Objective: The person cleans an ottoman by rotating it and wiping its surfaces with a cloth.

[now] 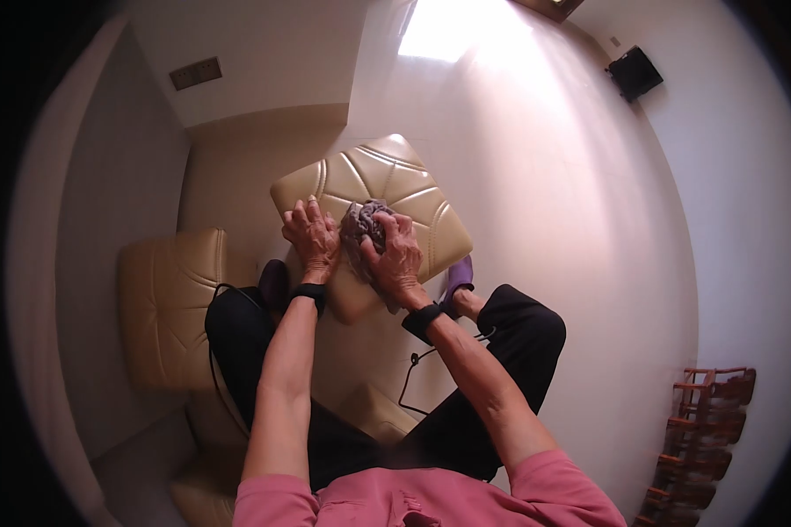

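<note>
A gold, padded stool (387,176) with stitched seams stands between the person's knees, turned at an angle. My left hand (312,237) lies on the left part of its top, fingers spread, with nothing held. Just to the right, my right hand (395,255) is closed over a crumpled grey-brown cloth (360,224) pressed against the seat. Part of the cloth hangs below the fingers toward the near edge. Both wrists wear black bands.
A second gold stool (171,307) stands at the left by the wall. Wooden racks (694,439) are at the lower right, and a black box (634,74) is at the upper right. Thin black cables (406,382) hang near both knees.
</note>
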A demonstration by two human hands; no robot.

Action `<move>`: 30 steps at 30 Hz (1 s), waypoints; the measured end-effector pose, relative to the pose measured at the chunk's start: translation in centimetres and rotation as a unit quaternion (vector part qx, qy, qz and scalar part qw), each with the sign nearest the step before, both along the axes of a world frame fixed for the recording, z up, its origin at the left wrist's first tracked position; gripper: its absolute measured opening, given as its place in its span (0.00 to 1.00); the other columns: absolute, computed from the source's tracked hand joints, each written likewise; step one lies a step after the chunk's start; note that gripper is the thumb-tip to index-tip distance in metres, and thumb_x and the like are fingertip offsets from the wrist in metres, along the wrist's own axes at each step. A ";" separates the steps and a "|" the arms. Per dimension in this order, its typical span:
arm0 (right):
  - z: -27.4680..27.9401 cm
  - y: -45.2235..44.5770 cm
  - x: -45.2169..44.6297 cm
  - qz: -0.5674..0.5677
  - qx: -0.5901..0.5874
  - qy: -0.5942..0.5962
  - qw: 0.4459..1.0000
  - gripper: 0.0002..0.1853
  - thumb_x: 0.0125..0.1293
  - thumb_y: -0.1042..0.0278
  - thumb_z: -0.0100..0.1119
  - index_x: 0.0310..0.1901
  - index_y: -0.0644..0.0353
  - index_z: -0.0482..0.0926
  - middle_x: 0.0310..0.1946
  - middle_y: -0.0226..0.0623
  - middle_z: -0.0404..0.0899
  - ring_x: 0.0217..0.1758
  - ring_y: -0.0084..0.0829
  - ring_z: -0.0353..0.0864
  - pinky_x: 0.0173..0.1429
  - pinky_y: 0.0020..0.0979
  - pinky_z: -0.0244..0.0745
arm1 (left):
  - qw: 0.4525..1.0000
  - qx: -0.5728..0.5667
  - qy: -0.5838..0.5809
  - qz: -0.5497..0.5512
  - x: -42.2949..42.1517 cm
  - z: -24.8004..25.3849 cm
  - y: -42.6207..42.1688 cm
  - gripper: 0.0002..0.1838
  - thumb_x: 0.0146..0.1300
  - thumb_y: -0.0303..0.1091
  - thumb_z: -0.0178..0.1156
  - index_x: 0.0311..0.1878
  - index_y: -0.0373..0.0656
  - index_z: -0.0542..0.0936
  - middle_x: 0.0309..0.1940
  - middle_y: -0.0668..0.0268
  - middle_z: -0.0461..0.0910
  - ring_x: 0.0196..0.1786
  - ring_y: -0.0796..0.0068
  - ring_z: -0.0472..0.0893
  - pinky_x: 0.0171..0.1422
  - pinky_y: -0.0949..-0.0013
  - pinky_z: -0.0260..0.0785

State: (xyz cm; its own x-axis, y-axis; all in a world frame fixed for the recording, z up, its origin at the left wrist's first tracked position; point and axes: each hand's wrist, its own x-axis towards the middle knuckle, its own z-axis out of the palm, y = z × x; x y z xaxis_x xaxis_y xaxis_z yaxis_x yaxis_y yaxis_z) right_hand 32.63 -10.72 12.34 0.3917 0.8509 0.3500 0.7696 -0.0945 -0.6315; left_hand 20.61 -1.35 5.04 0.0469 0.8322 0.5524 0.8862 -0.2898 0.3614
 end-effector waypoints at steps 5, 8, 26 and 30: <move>-0.2 0.8 1.5 0.108 0.002 -0.045 0.993 0.23 0.48 0.63 0.66 0.49 0.50 0.73 0.45 0.39 0.71 0.48 0.43 0.75 0.45 0.42 0.75 | 1.000 -0.010 0.015 -0.002 1.1 -0.2 1.2 0.23 0.55 0.39 0.58 0.54 0.41 0.72 0.56 0.57 0.64 0.58 0.51 0.62 0.58 0.47 0.55; 0.2 6.2 4.2 0.153 -0.006 -0.043 0.987 0.22 0.49 0.61 0.66 0.47 0.50 0.73 0.42 0.38 0.72 0.46 0.43 0.76 0.42 0.42 0.75 | 1.000 -0.027 0.011 -0.001 2.4 -0.2 3.0 0.24 0.54 0.39 0.58 0.55 0.40 0.71 0.57 0.56 0.63 0.59 0.51 0.61 0.59 0.47 0.55; -2.9 28.1 7.4 0.055 -0.203 -0.103 0.972 0.23 0.53 0.50 0.60 0.47 0.54 0.79 0.48 0.48 0.75 0.48 0.48 0.79 0.50 0.45 0.74 | 0.997 -0.063 -0.019 -0.036 3.5 -1.0 5.1 0.34 0.51 0.48 0.63 0.57 0.38 0.68 0.56 0.54 0.62 0.60 0.50 0.60 0.61 0.47 0.53; -0.7 19.2 6.3 0.097 -0.128 -0.081 0.984 0.22 0.53 0.51 0.61 0.47 0.52 0.78 0.46 0.45 0.74 0.45 0.47 0.79 0.49 0.46 0.74 | 0.999 -0.048 -0.008 -0.021 3.1 0.0 3.3 0.34 0.51 0.47 0.63 0.58 0.38 0.68 0.56 0.55 0.61 0.59 0.50 0.60 0.60 0.47 0.54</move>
